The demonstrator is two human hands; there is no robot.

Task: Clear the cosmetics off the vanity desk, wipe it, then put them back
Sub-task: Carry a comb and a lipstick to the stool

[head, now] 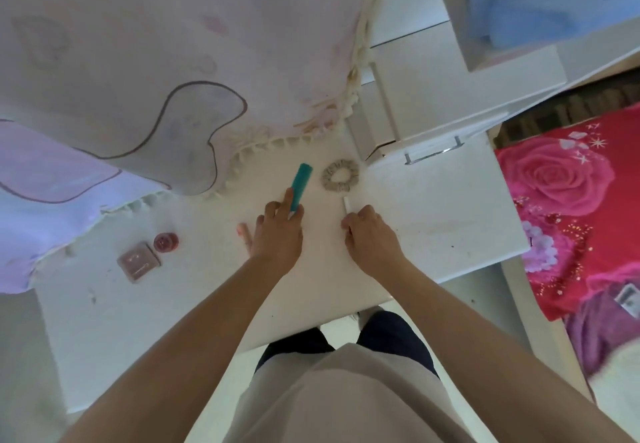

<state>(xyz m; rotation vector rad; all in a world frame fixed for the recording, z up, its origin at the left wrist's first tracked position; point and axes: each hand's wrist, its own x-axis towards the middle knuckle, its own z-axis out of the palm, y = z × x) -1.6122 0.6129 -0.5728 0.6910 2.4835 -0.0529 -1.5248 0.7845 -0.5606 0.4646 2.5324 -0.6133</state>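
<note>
Teal comb [301, 186] sits pinched in the left hand [277, 235], fingers closed on its near end. White stick [346, 206] is gripped by the curled right hand [372, 236]. Beyond lies a beige scrunchie [340, 174]; left on the white worktop [433, 200], a round red pot [166, 242] beside a square compact [138, 261].

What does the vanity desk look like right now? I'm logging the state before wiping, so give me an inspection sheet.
Surface: white vanity desk, specks and smudges visible.
Job's things: teal comb; white stick; pink tube; round red jar; square pink compact.
Clutter: beige scrunchie.
Hands: left hand fingers on the comb's near end; right hand closing on the white stick.
Cables: nothing seen.
Surroundings: fringed pastel cloth draped behind; white drawer unit; red floral bedding at right.
</note>
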